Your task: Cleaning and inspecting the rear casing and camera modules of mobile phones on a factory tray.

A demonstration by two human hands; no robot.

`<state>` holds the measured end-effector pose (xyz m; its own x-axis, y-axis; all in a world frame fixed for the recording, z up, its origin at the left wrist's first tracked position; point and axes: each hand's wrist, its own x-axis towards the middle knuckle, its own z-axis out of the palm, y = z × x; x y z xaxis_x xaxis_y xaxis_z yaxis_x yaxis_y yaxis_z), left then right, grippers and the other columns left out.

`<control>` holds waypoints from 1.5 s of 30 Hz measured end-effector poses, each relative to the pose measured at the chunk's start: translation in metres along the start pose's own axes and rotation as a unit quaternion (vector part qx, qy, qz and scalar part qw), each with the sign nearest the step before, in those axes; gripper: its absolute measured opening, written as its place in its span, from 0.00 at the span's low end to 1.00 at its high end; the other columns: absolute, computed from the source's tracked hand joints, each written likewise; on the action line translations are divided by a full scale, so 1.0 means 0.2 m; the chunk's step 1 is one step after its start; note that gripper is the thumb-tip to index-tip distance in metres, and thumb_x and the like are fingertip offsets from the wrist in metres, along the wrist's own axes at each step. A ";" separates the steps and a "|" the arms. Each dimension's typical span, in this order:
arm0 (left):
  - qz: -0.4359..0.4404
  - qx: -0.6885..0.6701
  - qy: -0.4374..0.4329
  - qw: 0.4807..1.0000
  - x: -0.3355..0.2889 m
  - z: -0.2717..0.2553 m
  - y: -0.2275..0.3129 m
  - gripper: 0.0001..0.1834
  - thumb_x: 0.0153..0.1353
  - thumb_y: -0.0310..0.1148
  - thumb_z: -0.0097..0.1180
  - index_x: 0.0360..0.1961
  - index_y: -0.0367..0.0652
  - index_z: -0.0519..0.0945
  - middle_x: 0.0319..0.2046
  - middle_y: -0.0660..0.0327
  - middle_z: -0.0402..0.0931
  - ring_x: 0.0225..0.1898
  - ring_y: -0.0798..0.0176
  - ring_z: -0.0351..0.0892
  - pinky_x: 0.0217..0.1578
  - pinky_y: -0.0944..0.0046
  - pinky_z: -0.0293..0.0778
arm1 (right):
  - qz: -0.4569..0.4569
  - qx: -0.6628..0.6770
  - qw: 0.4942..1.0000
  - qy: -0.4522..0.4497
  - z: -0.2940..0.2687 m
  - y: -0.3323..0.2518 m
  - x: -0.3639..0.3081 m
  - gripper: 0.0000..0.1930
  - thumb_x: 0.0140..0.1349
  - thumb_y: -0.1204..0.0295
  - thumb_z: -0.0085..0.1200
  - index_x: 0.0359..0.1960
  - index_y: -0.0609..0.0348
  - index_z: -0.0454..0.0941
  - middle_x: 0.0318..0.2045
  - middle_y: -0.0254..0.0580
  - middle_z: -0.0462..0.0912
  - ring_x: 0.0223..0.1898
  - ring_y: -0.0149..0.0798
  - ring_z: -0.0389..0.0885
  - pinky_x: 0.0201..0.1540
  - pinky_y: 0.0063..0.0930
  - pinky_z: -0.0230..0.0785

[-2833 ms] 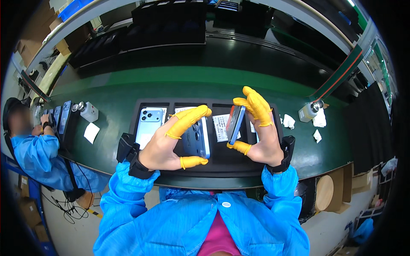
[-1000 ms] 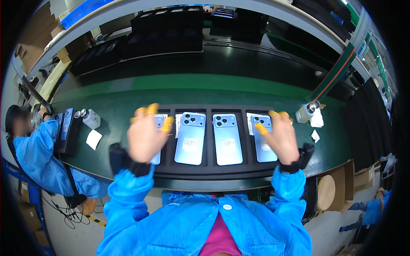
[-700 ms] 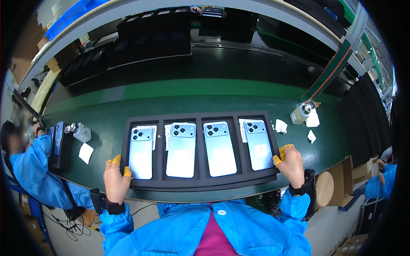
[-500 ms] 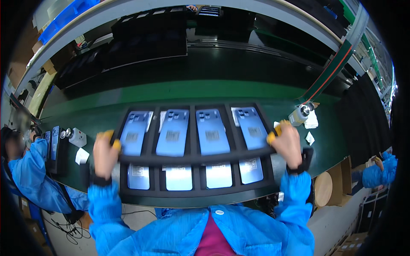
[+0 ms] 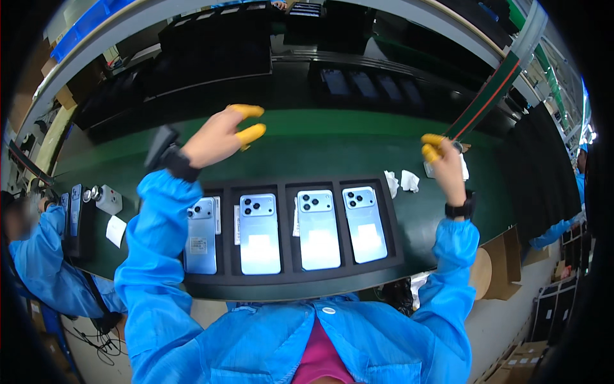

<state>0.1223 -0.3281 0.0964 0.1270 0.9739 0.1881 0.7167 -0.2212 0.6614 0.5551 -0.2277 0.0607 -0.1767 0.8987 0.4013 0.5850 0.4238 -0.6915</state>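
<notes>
A black foam tray lies on the green work surface before me. Light-blue phones, backs up, sit in its slots, such as one phone near the middle. Part of the leftmost phone is behind my left sleeve. My left hand, with yellow finger covers, hovers beyond the tray, fingers apart and holding nothing. My right hand, also with yellow finger covers, is over the right side, loosely curled with a gap between fingers. It partly hides a white bottle. A second dark tray of phones rests on the far dark belt.
Crumpled white tissues lie right of the near tray. A white bottle and a paper are at left, near a co-worker's blue sleeve. A slanted post rises at right; an open carton stands below.
The upper tray has left my hands; a phone tray now lies on the far belt. The tray beneath is uncovered. My left hand has moved forward and right, my right hand forward.
</notes>
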 end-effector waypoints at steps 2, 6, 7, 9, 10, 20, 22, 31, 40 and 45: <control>-0.032 0.057 -0.022 0.998 -0.17 -0.02 0.00 0.20 0.64 0.34 0.54 0.53 0.35 0.74 0.42 0.51 0.76 0.27 0.62 0.78 0.31 0.66 0.74 | -0.042 -0.039 0.994 -0.089 0.07 -0.07 -0.19 0.12 0.55 0.78 0.55 0.42 0.65 0.79 0.37 0.50 0.81 0.39 0.43 0.81 0.41 0.29 0.73; -0.115 0.152 0.027 0.981 -0.49 0.05 -0.13 0.11 0.57 0.30 0.56 0.34 0.31 0.81 0.31 0.44 0.79 0.31 0.44 0.79 0.35 0.53 0.74 | -0.156 -0.076 0.965 -0.196 0.34 -0.29 -0.38 0.10 0.54 0.77 0.56 0.38 0.68 0.78 0.37 0.58 0.80 0.41 0.55 0.78 0.46 0.40 0.71; -0.103 0.174 0.071 0.977 -0.55 0.10 -0.18 0.10 0.56 0.29 0.56 0.34 0.31 0.81 0.30 0.44 0.79 0.32 0.43 0.78 0.35 0.53 0.74 | -0.167 -0.087 0.965 -0.184 0.41 -0.28 -0.40 0.11 0.54 0.75 0.56 0.37 0.69 0.78 0.36 0.58 0.79 0.42 0.57 0.76 0.48 0.43 0.69; -0.112 0.210 0.133 0.962 -0.66 0.18 -0.24 0.08 0.55 0.26 0.57 0.33 0.32 0.81 0.32 0.45 0.78 0.34 0.40 0.78 0.36 0.53 0.73 | -0.198 -0.146 0.958 -0.145 0.52 -0.26 -0.40 0.10 0.55 0.74 0.56 0.36 0.69 0.79 0.36 0.57 0.80 0.41 0.57 0.77 0.47 0.42 0.70; -0.091 0.226 0.158 0.957 -0.68 0.22 -0.25 0.08 0.55 0.27 0.58 0.33 0.33 0.81 0.33 0.45 0.78 0.34 0.42 0.78 0.34 0.53 0.74 | -0.196 -0.181 0.954 -0.134 0.55 -0.25 -0.40 0.10 0.55 0.74 0.56 0.36 0.69 0.79 0.36 0.56 0.80 0.41 0.56 0.77 0.47 0.42 0.70; -0.031 0.338 0.175 0.924 -0.67 0.32 -0.31 0.13 0.57 0.37 0.57 0.38 0.38 0.82 0.36 0.52 0.76 0.41 0.49 0.72 0.48 0.52 0.62 | -0.110 -0.183 0.968 -0.134 0.53 -0.33 -0.37 0.22 0.49 0.67 0.65 0.41 0.69 0.74 0.42 0.59 0.72 0.47 0.57 0.68 0.50 0.43 0.65; -0.067 0.350 0.157 0.921 -0.65 0.33 -0.31 0.14 0.58 0.39 0.58 0.36 0.38 0.81 0.37 0.52 0.74 0.43 0.49 0.70 0.47 0.52 0.59 | -0.105 -0.155 0.976 -0.112 0.53 -0.34 -0.32 0.23 0.47 0.68 0.67 0.41 0.68 0.72 0.42 0.59 0.70 0.46 0.58 0.67 0.50 0.43 0.65; -0.017 0.369 0.213 0.905 -0.46 0.25 -0.29 0.15 0.56 0.44 0.59 0.30 0.41 0.80 0.35 0.52 0.71 0.42 0.50 0.67 0.45 0.54 0.55 | -0.257 -0.162 0.945 -0.124 0.77 -0.44 -0.25 0.17 0.52 0.63 0.63 0.36 0.66 0.77 0.39 0.55 0.76 0.43 0.55 0.73 0.43 0.44 0.69; 0.055 0.225 0.070 0.970 -0.38 0.54 -0.08 0.13 0.57 0.37 0.57 0.35 0.38 0.81 0.35 0.51 0.78 0.39 0.50 0.76 0.47 0.54 0.66 | -0.200 -0.237 0.923 -0.226 0.84 -0.56 -0.44 0.21 0.56 0.60 0.59 0.41 0.67 0.76 0.44 0.54 0.73 0.48 0.53 0.67 0.51 0.44 0.59; 0.101 0.304 0.181 0.930 -0.45 0.70 -0.11 0.15 0.58 0.38 0.56 0.40 0.36 0.79 0.40 0.50 0.75 0.44 0.48 0.72 0.47 0.55 0.65 | -0.207 -0.181 0.955 -0.109 0.87 -0.68 -0.39 0.23 0.48 0.67 0.63 0.44 0.62 0.69 0.44 0.54 0.66 0.47 0.56 0.65 0.46 0.47 0.61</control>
<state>0.1922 -0.4034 -0.0371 0.1409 0.8102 0.5689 0.9725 -0.2209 0.0737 0.3513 -0.3358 0.0192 -0.5897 0.6809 0.4343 0.6571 0.7172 -0.2321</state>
